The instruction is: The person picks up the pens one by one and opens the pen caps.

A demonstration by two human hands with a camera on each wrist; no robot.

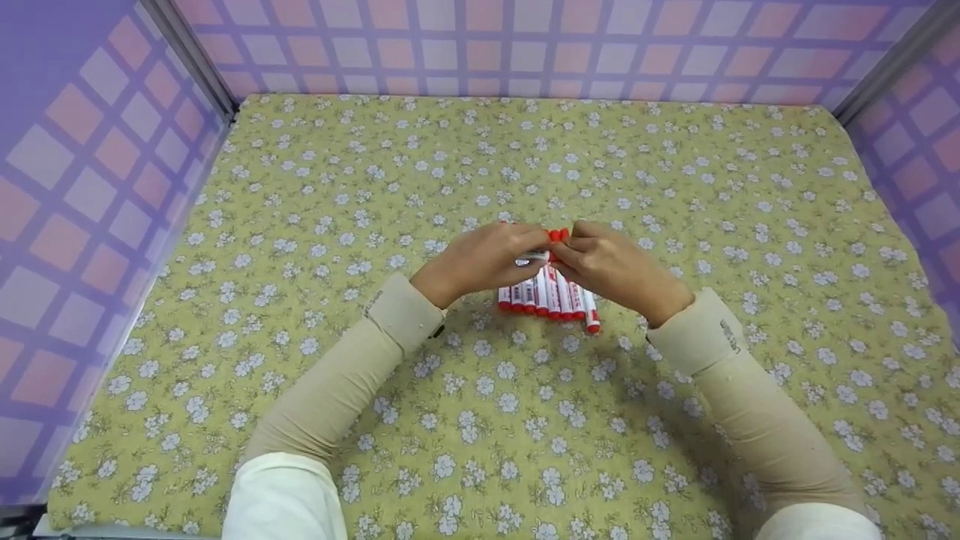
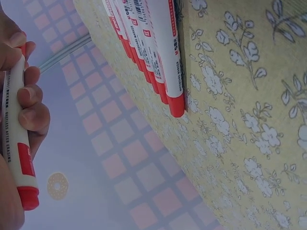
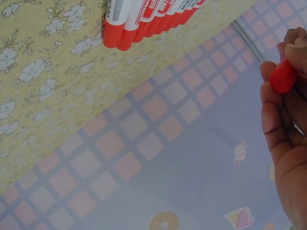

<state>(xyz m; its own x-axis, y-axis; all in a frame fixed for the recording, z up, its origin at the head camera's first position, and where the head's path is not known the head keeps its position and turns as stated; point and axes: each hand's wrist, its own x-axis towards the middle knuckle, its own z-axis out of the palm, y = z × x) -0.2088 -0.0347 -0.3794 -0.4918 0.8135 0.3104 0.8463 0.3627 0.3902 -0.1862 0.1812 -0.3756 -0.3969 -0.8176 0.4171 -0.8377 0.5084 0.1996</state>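
"Marker [image 2: 13, 120]: where is it?"

"Raised off the flowered cloth [image 1: 465, 394], near a row of other markers [image 1: 553, 294] lying side by side."

"And the hands?"

"Neither is loose. The left hand [image 1: 486, 256] wraps its fingers round the marker's white body; the right hand [image 1: 616, 268] pinches its red end [image 3: 283, 79], thumb against it."

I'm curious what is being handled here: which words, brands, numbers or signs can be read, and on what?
"WHITEBOARD MARKER": on markers in the row.
"AFTER ERASING": on the held marker; its other words are unclear.
Too small or blurred to read surely: brand lettering on the red labels, numbers by the barcode, print on the cuffs.
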